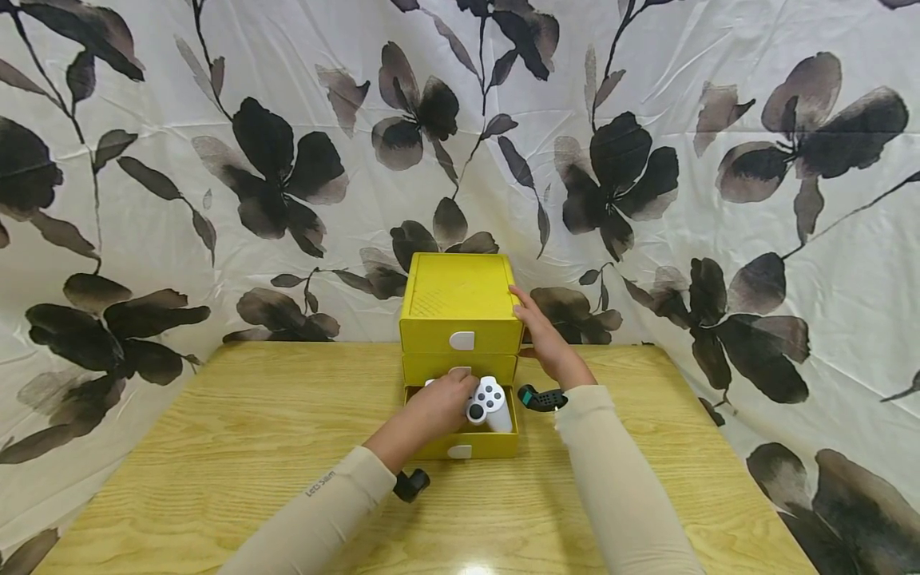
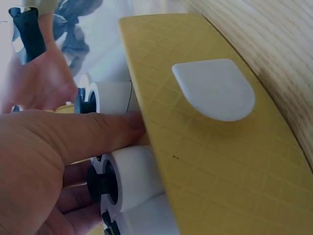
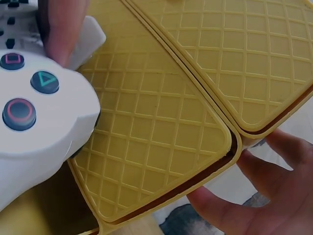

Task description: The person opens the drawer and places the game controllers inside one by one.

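A yellow chest of stacked drawers [image 1: 460, 287] stands at the back of the table, its bottom drawer [image 1: 499, 447] pulled out. In that drawer lies a white game controller [image 1: 494, 403], tilted up above the drawer's front edge. My left hand [image 1: 440, 406] grips the controller's middle; in the left wrist view the thumb lies between the two black sticks, with the other fingers on the far side. My right hand [image 1: 549, 347] steadies the right side of the chest. Its extended fingertips [image 3: 203, 198] touch the drawer casing in the right wrist view.
White tab handles [image 1: 461, 341] stick out from the drawer fronts. Wooden table surface [image 1: 287, 439] spreads to both sides. Behind the chest hangs a white cloth [image 1: 517, 224] with dark flowers. Black wrist cameras [image 1: 411, 485] hang at both cuffs.
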`<state>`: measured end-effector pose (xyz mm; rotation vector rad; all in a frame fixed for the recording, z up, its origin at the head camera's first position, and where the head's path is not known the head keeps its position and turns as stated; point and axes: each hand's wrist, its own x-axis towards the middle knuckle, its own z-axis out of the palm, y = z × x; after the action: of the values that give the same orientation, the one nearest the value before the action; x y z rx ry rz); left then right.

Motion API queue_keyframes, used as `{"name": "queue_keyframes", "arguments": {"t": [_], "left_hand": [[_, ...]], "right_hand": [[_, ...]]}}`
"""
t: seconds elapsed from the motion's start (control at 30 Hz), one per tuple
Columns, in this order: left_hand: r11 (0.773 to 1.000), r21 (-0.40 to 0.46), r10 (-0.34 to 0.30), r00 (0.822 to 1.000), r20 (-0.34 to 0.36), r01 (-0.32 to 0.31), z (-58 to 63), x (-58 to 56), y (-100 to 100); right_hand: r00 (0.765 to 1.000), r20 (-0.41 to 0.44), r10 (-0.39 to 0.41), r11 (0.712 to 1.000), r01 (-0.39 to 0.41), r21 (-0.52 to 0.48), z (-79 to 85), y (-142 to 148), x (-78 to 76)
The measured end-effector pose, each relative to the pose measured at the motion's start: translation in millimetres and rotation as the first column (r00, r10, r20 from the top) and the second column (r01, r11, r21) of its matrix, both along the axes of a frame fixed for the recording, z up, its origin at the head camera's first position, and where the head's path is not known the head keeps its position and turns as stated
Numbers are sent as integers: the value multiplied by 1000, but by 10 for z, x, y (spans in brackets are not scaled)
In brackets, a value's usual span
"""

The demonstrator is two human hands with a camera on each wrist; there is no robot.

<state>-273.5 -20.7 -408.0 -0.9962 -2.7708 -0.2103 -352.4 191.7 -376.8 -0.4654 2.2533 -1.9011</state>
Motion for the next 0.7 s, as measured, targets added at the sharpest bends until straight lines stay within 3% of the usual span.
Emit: {"name": "queue_keyframes", "arguments": {"t": [0.3,0.7], "left_hand": [[1000,-28,14,999,35,-13,-61,-21,5],[999,-34,20,982,186,-14,-100,-96,-10]], "right_hand": [[1000,18,8,1000,-8,-6,6,2,-6],[1000,20,2,1000,-2,-2,5,7,-12]]}}
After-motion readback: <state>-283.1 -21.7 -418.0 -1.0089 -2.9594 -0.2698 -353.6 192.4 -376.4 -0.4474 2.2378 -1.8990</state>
